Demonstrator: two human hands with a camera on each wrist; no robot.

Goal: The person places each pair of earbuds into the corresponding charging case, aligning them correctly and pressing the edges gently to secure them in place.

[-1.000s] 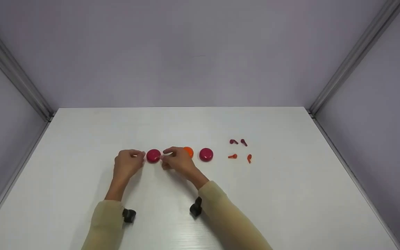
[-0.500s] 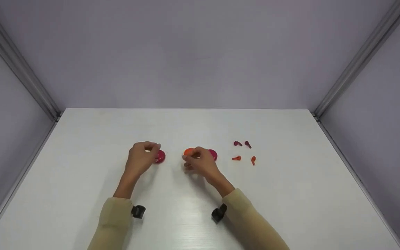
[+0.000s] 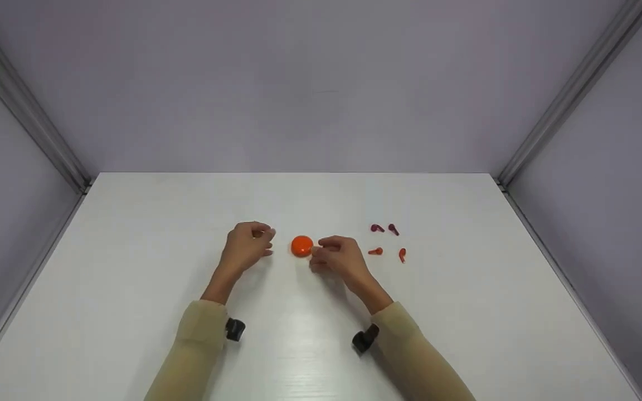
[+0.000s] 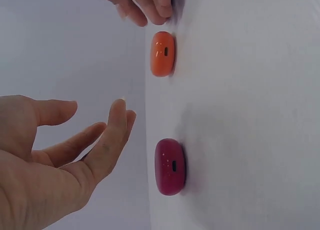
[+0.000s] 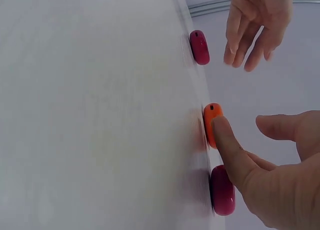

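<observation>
The orange case lies on the white table, between both hands. The right hand sits just beside it, thumb against its edge, fingers loosely curled, holding nothing. The left hand hovers opposite, fingers relaxed and spread, above one crimson case. A second crimson case lies under the right hand.
</observation>
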